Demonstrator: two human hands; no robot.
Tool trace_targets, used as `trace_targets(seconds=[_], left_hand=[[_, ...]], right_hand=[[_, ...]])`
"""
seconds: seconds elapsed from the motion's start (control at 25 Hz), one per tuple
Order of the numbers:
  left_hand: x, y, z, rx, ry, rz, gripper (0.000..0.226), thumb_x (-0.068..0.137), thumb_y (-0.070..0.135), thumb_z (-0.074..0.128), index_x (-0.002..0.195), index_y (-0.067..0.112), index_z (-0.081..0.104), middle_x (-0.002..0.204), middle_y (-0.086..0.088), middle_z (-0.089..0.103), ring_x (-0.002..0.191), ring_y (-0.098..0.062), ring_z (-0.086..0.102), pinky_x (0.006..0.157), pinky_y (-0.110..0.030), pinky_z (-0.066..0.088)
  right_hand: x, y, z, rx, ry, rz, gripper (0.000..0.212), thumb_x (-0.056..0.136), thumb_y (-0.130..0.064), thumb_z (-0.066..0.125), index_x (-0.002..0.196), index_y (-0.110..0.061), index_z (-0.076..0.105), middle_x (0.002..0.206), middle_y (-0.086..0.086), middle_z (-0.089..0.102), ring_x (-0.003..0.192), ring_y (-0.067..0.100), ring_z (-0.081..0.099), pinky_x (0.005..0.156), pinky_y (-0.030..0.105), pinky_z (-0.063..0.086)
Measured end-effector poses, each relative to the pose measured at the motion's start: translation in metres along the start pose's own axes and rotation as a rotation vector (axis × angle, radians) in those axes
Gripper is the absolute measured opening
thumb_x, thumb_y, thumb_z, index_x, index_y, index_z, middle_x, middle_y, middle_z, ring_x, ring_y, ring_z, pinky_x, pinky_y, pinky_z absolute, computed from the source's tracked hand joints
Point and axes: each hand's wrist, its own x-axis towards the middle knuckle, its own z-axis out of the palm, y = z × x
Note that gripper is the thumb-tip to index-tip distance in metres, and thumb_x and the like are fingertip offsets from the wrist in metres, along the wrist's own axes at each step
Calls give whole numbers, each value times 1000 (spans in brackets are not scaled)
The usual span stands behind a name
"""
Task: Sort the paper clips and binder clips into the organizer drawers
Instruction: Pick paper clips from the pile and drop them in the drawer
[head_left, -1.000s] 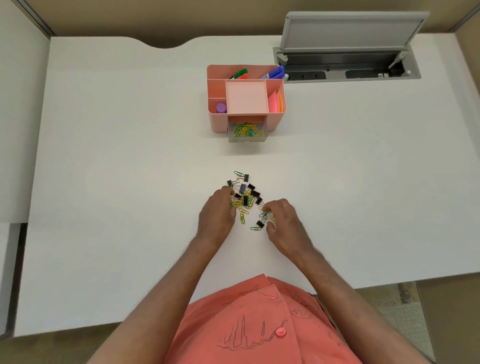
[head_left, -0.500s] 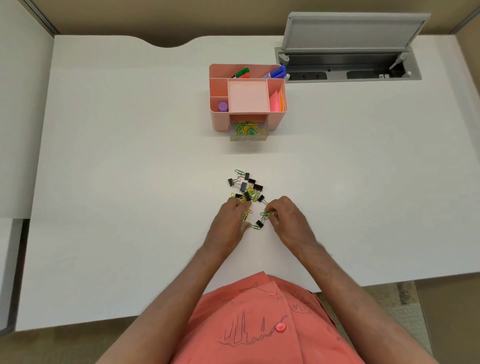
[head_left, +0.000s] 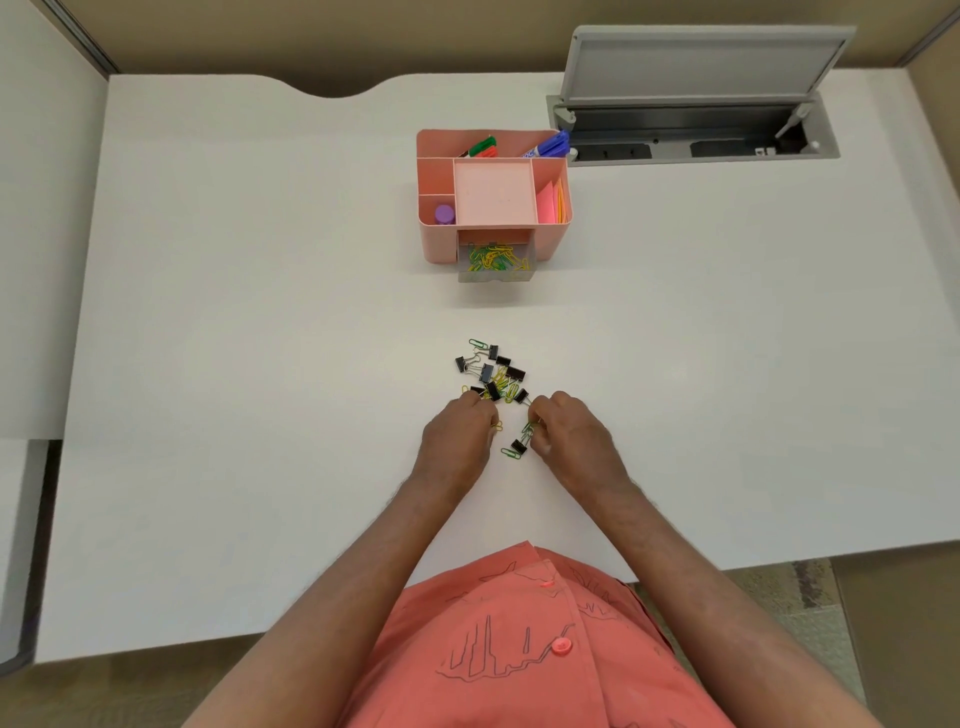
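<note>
Desk (head_left: 260, 312): smooth, matte white top with a curved cut-out at the far edge.
Organizer (head_left: 439, 244): pink moulded plastic box, rounded corners, divided into rectangular compartments; stands at the far middle of the desk.
Drawer (head_left: 494, 275): clear plastic, pulled out at the organizer's front; holds a tangle of green and yellow wire paper clips.
Organizer contents: markers (head_left: 480, 147) in the rear slot, a purple round cap (head_left: 444, 213) at left, pink and orange sticky notes (head_left: 550, 205) at right.
Clip pile (head_left: 493, 376): loose heap on the desk between the organizer and the hands; black folded-metal binder clips with silver wire handles mixed with thin green and yellow paper clips.
Stray items: one black binder clip (head_left: 518, 446) and one green paper clip (head_left: 510, 453) lying just nearer than the pile, between the hands.
Left hand (head_left: 457, 439): palm down at the pile's near edge, fingers curled in; a yellow paper clip (head_left: 497, 426) shows at the fingertips, though whether it is pinched cannot be told.
Right hand (head_left: 571, 436): fingers pinched together on a small bunch of green paper clips (head_left: 530, 428).
Cable hatch (head_left: 696, 130): grey metal recess at far right, lid raised.
Shirt (head_left: 519, 649): coral woven cloth, matching round buttons, dark line drawing.
</note>
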Motion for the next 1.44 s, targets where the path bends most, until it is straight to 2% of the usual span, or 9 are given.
trace_targets(seconds=[0.12, 0.32, 0.52, 0.64, 0.72, 0.84, 1.0, 1.2, 1.44], left_hand=[[-3, -1, 3, 92, 46, 40, 12, 99, 18, 57, 105, 18, 67, 113, 1, 59, 101, -20, 56, 69, -36, 55], [-6, -8, 4, 104, 109, 78, 11, 92, 7, 64, 96, 17, 64, 101, 1, 62, 93, -22, 59, 58, -35, 54], [-1, -12, 1, -5, 76, 56, 10, 97, 10, 59, 103, 17, 62, 101, 0, 63, 96, -24, 58, 71, -35, 48], [-1, -14, -3, -109, 33, 41, 24, 92, 6, 66, 114, 15, 64, 112, -3, 62, 101, -23, 59, 79, -32, 48], [-4, -17, -6, -144, 17, 35, 32, 91, 6, 70, 122, 13, 64, 122, -4, 58, 101, -22, 60, 81, -28, 48], [-7, -20, -7, -138, 31, -12, 38, 90, 9, 73, 127, 11, 62, 125, -4, 54, 100, -25, 62, 83, -35, 53], [-5, -14, -8, -95, 13, -67, 34, 93, 13, 67, 127, 15, 62, 119, -6, 61, 105, -27, 61, 85, -40, 53], [2, -6, -8, -42, -39, -72, 24, 93, 3, 56, 111, 15, 66, 110, -7, 63, 99, -28, 61, 79, -40, 52], [-3, -9, -10, -102, -13, -31, 12, 90, 8, 62, 98, 15, 67, 102, -3, 62, 90, -24, 59, 73, -36, 49]], right_hand=[[1, -1, 1, 1, 14, 6, 10, 86, -10, 64, 93, -15, 60, 86, 1, 54, 78, 22, 53, 53, 33, 41], [2, 2, -5, 241, -24, 108, 13, 88, -12, 63, 97, -21, 62, 90, -5, 58, 81, 16, 57, 68, 36, 52], [-3, -3, -4, 277, -1, 136, 12, 91, -19, 64, 103, -21, 65, 95, -4, 60, 89, 16, 58, 77, 37, 52], [0, -15, 0, 207, -11, 155, 20, 92, -30, 69, 106, -17, 63, 102, 0, 59, 98, 18, 54, 78, 37, 50], [3, -21, 1, 173, -29, 149, 23, 91, -25, 71, 109, -14, 62, 105, 3, 58, 101, 21, 54, 78, 37, 49], [11, -25, 0, 150, -61, 144, 23, 90, -9, 65, 113, -14, 64, 110, 6, 61, 102, 27, 59, 80, 36, 48], [16, -29, 0, 108, -79, 151, 29, 86, -2, 59, 110, -17, 65, 107, 3, 64, 99, 27, 60, 75, 34, 46], [17, -29, 2, 57, -72, 121, 25, 82, -3, 60, 105, -14, 62, 103, 5, 60, 95, 27, 57, 66, 30, 36], [19, -20, 1, 61, -36, 38, 18, 81, -3, 60, 97, -12, 61, 99, 4, 55, 89, 25, 53, 60, 34, 40]])
